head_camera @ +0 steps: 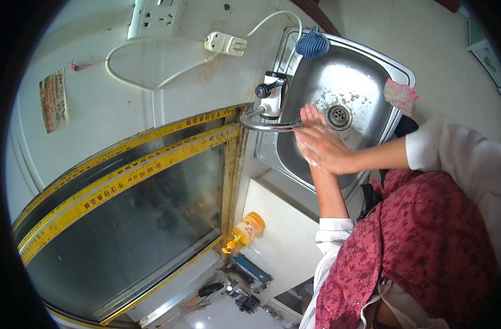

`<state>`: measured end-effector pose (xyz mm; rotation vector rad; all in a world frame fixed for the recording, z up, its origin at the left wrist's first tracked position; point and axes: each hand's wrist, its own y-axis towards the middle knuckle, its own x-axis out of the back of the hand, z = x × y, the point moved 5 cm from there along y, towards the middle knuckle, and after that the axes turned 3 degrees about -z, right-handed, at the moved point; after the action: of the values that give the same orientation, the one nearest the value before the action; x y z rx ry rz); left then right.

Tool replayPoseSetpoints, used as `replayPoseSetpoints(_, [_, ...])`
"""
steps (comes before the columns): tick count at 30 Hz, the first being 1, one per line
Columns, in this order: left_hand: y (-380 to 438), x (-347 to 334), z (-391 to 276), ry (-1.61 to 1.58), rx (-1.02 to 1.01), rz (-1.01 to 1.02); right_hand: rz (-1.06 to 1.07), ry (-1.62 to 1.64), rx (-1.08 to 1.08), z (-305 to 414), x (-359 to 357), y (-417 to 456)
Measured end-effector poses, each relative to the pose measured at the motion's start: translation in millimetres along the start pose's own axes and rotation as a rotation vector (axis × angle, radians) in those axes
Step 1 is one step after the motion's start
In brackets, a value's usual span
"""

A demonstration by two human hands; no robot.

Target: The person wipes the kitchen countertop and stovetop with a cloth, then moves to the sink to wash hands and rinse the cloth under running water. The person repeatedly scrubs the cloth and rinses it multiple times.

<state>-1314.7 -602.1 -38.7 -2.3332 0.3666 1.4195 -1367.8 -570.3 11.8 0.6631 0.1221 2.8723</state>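
Note:
Both my hands are pressed together over the stainless steel sink (367, 103), in front of the tip of the curved chrome tap spout (271, 126). My left hand (313, 114) is underneath, its fingers stretched out side by side towards the wall. Across its palm and wrist lies my right hand (330, 152), partly hiding it. White lather shows between them and on the left wrist. Neither hand holds an object. No stream of water is visible at the spout. The tap's body (271, 96) is white with a black lever. Drops wet the basin around the drain strainer (340, 117).
A blue striped cloth (313, 43) and a pink-edged scrubber (398, 95) rest on the sink rim. The white counter (281, 218) holds a bottle of yellow liquid (244, 232). A white plug (226, 44) hangs by its cord below a wall socket (156, 16). Yellow tape edges the window (131, 222).

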Motion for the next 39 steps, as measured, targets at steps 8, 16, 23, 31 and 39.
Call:
replayPoseSetpoints(8, [-3.0, -16.8, 18.6, 0.209, 0.077, -0.285, -0.032, -0.018, -0.172, -45.9, -2.2, 64.2])
replayPoseSetpoints(16, [-9.5, -49.5, 25.0, 0.250, 0.049, -0.274, 0.044, 0.009, -0.159, -51.5, -5.8, 53.4])
replayPoseSetpoints(23, [-6.4, -15.5, -8.0, 0.158, -0.069, -0.137, -0.003, -0.125, 0.037, 3.5, -11.0, 10.4])
replayPoseSetpoints(31, [6.7, -28.3, 4.8, 0.221, 0.097, -0.223, 0.004, 0.062, -0.094, -42.0, -12.2, 56.0])
replayPoseSetpoints(39, [1.1, -24.5, 26.0, 0.304, 0.079, -0.299, -0.004, 0.129, -0.188, -55.1, 5.8, 69.4])
